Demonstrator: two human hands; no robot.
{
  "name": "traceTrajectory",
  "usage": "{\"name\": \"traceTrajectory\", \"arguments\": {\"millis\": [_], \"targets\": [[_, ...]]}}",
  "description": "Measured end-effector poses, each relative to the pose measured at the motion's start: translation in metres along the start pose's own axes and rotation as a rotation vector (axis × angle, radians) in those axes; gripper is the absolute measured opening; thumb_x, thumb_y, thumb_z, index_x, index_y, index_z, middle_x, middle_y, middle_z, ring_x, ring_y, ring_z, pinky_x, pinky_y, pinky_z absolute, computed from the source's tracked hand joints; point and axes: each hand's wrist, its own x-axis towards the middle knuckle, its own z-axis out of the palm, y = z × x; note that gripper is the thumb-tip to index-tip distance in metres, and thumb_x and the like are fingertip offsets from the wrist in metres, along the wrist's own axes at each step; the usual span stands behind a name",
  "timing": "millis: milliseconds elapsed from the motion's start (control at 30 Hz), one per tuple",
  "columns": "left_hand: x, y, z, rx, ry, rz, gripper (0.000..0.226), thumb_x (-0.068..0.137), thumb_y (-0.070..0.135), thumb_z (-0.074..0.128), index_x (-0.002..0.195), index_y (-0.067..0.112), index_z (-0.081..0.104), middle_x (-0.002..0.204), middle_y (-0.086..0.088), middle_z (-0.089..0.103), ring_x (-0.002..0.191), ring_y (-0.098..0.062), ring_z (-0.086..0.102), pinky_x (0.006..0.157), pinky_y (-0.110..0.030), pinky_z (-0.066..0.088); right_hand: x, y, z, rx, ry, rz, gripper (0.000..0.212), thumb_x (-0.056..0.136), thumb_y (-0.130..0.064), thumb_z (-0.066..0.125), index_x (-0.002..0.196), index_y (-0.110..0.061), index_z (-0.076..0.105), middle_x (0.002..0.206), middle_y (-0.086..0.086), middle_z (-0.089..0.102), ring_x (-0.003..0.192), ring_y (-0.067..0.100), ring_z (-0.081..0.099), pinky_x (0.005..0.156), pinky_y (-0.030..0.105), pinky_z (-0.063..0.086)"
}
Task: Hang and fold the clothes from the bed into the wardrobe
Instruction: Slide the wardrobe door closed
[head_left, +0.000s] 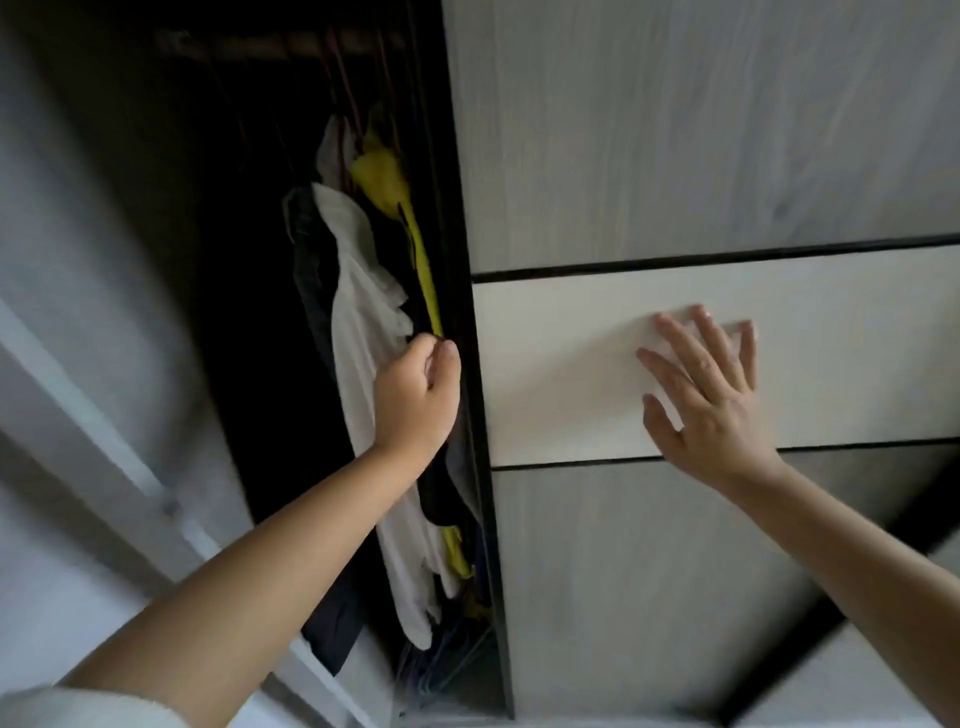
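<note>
Left hand (415, 400) curled at the wardrobe door (675, 156) edge, fingers closed by the yellow cloth (387, 179) hung inside, right hand (711, 405) laid flat on the door, fingers spread wide.

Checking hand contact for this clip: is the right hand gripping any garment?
No, the right hand lies flat with fingers spread on the pale band of the wardrobe door, touching no clothing.

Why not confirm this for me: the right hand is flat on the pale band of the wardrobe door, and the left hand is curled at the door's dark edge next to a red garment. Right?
One detail is wrong. The garment by the left hand is yellow, not red, as the head view shows. The rest holds: the right hand lies flat, fingers spread, on the pale band of the wardrobe door, and the left hand is curled at the door's dark edge.
</note>
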Motion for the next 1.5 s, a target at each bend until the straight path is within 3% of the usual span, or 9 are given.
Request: {"name": "traceTrajectory", "arguments": {"millis": [133,300,733,867,1033,1233,1300,1400,1500], "targets": [[0.01,0.026,0.038,-0.099,-0.2,0.084,0.036,0.078,0.053,0.033,0.064,0.022,0.047,0.055,-0.005,0.047,0.057,-0.023,0.053,0.059,-0.037,0.045,-0.017,0.033,-0.027,-0.031,-0.103,0.073,0.038,0.083,-0.02,0.041,0.12,-0.013,0.045,0.148,0.007,0.023,0.144,0.014,-0.001,0.116,0.039,0.0],[0.016,0.061,0.092,-0.056,-0.389,0.278,0.074,0.08,0.054,0.019,0.085,-0.01,0.056,0.073,-0.024,0.06,0.07,-0.035,0.059,0.067,-0.045,0.045,-0.033,0.072,-0.059,-0.158,-0.149,0.15,0.04,0.08,-0.021,0.04,0.12,-0.013,0.044,0.138,0.011,0.032,0.143,0.02,0.005,0.109,0.045,0.009],[0.032,0.151,0.207,0.147,-0.885,0.384,0.042,0.1,0.034,0.027,0.101,0.003,0.056,0.097,-0.014,0.067,0.09,-0.024,0.064,0.082,-0.039,0.05,-0.061,0.167,-0.106,-0.276,0.025,0.488,0.044,0.1,-0.032,0.017,0.137,-0.009,0.024,0.156,-0.004,-0.005,0.144,0.013,-0.006,0.116,0.032,-0.001],[0.026,0.166,0.234,0.16,-0.848,0.438,0.042,0.1,0.032,0.028,0.106,0.0,0.055,0.1,-0.016,0.066,0.093,-0.029,0.062,0.081,-0.041,0.048,-0.064,0.184,-0.116,-0.122,0.019,0.669,0.063,0.101,-0.036,0.015,0.136,0.016,0.021,0.144,0.027,0.015,0.14,0.017,0.0,0.112,0.012,0.0],[0.024,0.168,0.253,0.2,-0.889,0.449,0.041,0.1,0.032,0.023,0.123,0.004,0.043,0.1,-0.017,0.065,0.092,-0.03,0.063,0.078,-0.042,0.05,-0.078,0.201,-0.121,-0.027,-0.072,0.726,0.055,0.091,-0.022,0.026,0.136,0.007,0.01,0.143,0.014,0.012,0.135,-0.013,-0.002,0.108,0.004,0.004],[0.029,0.173,0.247,0.203,-0.971,0.437,0.041,0.101,0.032,0.021,0.127,0.007,0.04,0.104,-0.015,0.065,0.096,-0.027,0.063,0.081,-0.041,0.051,-0.072,0.196,-0.131,0.108,-0.121,0.787,0.057,0.089,-0.014,0.031,0.139,0.007,0.013,0.142,0.0,0.006,0.137,0.014,0.009,0.102,-0.004,0.003],[0.026,0.171,0.249,0.152,-0.96,0.418,0.042,0.101,0.03,0.022,0.13,0.005,0.038,0.111,-0.017,0.062,0.103,-0.03,0.06,0.085,-0.039,0.049,-0.072,0.196,-0.133,0.117,-0.102,0.775,0.057,0.09,-0.02,0.031,0.138,0.002,0.011,0.142,-0.002,0.005,0.136,-0.001,0.01,0.101,-0.005,0.003],[0.012,0.169,0.26,-0.172,-0.868,0.295,0.044,0.101,0.022,0.025,0.137,-0.001,0.032,0.133,-0.015,0.05,0.126,-0.026,0.044,0.097,-0.017,0.034,-0.072,0.195,-0.133,0.106,-0.084,0.783,0.057,0.09,-0.027,0.031,0.135,-0.005,0.005,0.143,0.001,0.006,0.129,-0.021,0.003,0.102,-0.004,0.005],[-0.005,0.185,0.271,-0.505,-0.675,0.044,0.044,0.101,0.015,0.023,0.14,-0.004,0.025,0.142,-0.002,0.03,0.133,-0.009,0.026,0.09,0.004,0.014,-0.073,0.193,-0.131,0.039,-0.053,0.78,0.061,0.089,-0.019,0.041,0.14,0.004,0.018,0.142,0.012,0.02,0.132,0.006,0.021,0.106,0.001,0.012]]}}
